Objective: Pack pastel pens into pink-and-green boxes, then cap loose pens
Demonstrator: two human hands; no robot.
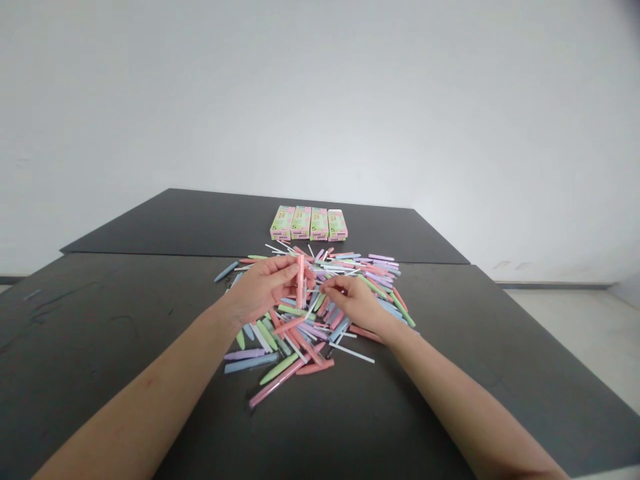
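Over a heap of pen parts (280, 310), my left hand (260, 287) grips a coral-pink pen barrel (301, 283) and keeps it upright between thumb and fingers. My right hand (360, 303) is close on its right side, with thumb and fingertips pinched together at the heap. What sits in that pinch, if anything, is too small to make out. The heap mixes pink, green, blue and purple caps and barrels with thin white sticks (353, 353). A longer pink pen (280, 385) lies slantwise at its front edge.
Several small pink-and-green boxes (301, 223) marked with a 5 stand side by side behind the heap. They rest on a black board (210, 220) at the far part of the dark table (125, 320). A pale wall (320, 100) rises behind.
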